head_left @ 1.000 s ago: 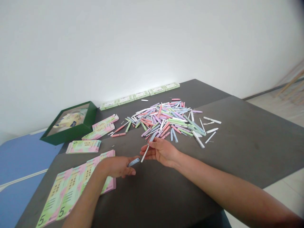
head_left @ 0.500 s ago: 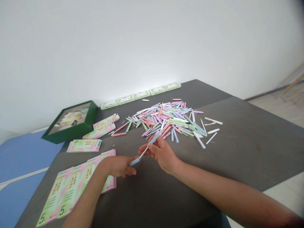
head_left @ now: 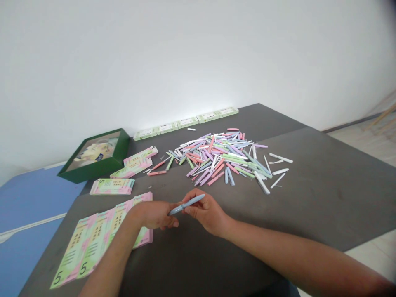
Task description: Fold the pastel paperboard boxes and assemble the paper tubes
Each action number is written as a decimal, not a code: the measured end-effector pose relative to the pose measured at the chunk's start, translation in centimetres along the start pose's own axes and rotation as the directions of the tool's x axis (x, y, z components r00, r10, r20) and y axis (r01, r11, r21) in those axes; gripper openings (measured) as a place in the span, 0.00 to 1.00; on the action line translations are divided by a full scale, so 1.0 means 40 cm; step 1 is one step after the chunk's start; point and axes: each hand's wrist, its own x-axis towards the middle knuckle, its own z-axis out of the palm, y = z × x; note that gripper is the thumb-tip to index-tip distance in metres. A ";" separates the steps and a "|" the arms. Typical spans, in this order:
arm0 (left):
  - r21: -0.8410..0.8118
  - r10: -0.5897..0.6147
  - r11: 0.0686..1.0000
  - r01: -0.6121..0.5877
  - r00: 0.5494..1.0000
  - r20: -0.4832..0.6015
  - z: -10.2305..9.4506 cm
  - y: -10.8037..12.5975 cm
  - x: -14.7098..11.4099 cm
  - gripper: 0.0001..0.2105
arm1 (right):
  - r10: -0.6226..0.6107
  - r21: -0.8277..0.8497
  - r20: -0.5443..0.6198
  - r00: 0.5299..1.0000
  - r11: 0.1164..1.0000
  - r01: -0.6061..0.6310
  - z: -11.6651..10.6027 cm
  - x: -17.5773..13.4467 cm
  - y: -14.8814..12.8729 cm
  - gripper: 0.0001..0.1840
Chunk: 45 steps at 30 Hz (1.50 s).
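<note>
Head cam, my remote feed: low ctr, L hand [head_left: 159, 214] and R hand [head_left: 212, 212] nearly meet, each pinching a pale-blue pen [head_left: 190, 201] held aslant btwn them above the dark table [head_left: 312, 194]. Step in hand, I'd judge, is fitting the pen's parts together; next move calls for a straight push, ends aligned, tho fingertips hide some of the barrel from me. L arm [head_left: 114, 255] partly covers pink-green cartons [head_left: 88, 241]. Beyond: a smaller carton stack [head_left: 112, 186], then loose cartons [head_left: 133, 163]; ctr, a jumbled pile of pastel pens [head_left: 213, 156] crowds the way ahead. Farther: green box [head_left: 97, 168] w/ packets [head_left: 94, 152], slim boxes [head_left: 187, 122] along the white wall [head_left: 198, 53].
</note>
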 end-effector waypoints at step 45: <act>-0.067 -0.016 0.998 0.018 1.000 0.021 -0.004 0.015 -0.011 0.18 | -0.122 -0.870 0.404 0.906 0.253 0.422 -0.095 0.021 -0.150 0.07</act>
